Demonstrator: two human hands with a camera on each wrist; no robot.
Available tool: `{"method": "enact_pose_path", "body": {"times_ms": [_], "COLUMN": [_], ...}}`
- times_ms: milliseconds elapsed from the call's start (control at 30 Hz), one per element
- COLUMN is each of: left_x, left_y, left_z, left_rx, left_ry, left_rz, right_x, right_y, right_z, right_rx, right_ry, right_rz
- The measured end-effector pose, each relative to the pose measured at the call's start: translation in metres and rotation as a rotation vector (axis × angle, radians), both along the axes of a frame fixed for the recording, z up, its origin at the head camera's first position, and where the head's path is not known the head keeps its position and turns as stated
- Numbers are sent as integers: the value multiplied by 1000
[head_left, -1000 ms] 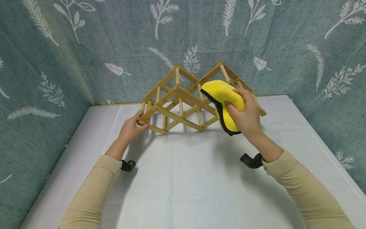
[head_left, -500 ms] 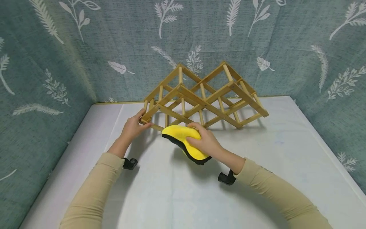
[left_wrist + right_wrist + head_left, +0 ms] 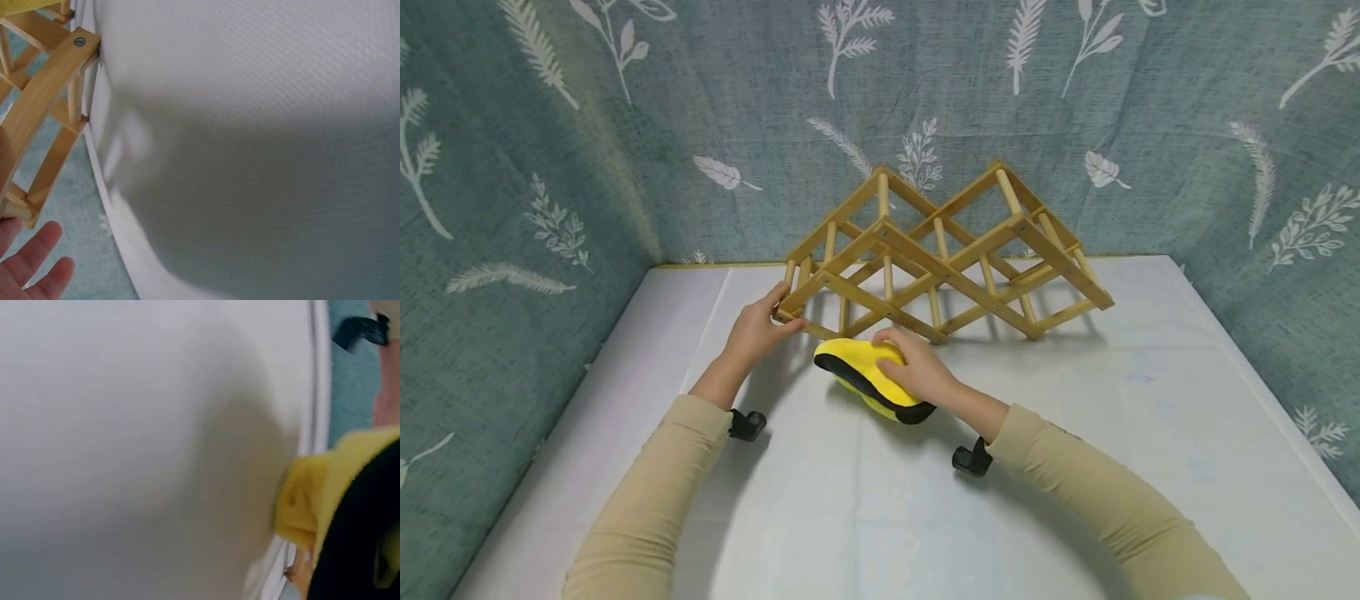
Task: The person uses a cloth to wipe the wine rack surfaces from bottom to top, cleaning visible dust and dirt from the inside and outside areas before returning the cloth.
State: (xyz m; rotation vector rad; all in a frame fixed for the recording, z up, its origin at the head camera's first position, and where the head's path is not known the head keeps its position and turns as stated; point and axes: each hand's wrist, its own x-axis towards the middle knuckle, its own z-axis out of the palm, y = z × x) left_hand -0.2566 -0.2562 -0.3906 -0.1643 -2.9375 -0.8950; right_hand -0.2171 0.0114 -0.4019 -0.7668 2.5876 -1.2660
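Yellow cloth [image 3: 850, 354] with dark edging is pinched in the right hand [image 3: 917, 367], thumb on the near side and fingertips over the top, so that it bunches and sags. It lies just in front of the lower front rail of the wooden rack [image 3: 951, 273]; whether cloth and wood touch, I cannot tell. The left hand [image 3: 756, 329] holds the rack's left end, thumb in front and fingers behind the corner. Farther out, the rack spreads in two peaks across the far part of the white table [image 3: 850, 517], near the leaf-patterned curtain [image 3: 737, 92].

I expect the cloth to be light, soft and grippy, best bunched in the palm with a loose fold left over the fingers. The rack should be stiff in each slat but may fold at its crossings, so a hold near an end joint seems sensible, with light pressure on the thin rods.

Only the left wrist view shows that hand's fingertips standing apart, the upper one against a rod end, and a screw [image 3: 79, 42] in the slat; the thumb is out of sight there. The right wrist view, blurred, shows the cloth's underside folds and hides the pinching fingers.
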Motion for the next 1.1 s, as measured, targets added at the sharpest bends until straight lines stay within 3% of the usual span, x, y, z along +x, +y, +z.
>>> {"method": "enact_pose_path", "body": {"times_ms": [67, 167, 367, 500, 600, 767, 1100], "left_x": [-1, -1, -1, -2, -2, -2, 1], "left_y": [1, 1, 1, 1, 1, 1, 2], "left_z": [2, 3, 4, 5, 6, 5, 3], "left_rx": [0, -2, -10, -8, -11, -14, -10], "left_ry": [13, 8, -3, -3, -6, -10, -47], "left_rz": [-1, 2, 4, 8, 6, 8, 9], "right_x": [0, -1, -3, 1, 4, 4, -13], "right_y": [1, 4, 9, 7, 3, -5, -16], "right_z": [-1, -2, -3, -5, -10, -17, -19], "right_rx": [-26, -24, 96, 198, 255, 224, 92], "right_ry": [52, 39, -107, -187, -185, -146, -108], "right_rz": [-1, 41, 125, 121, 110, 111, -74]}}
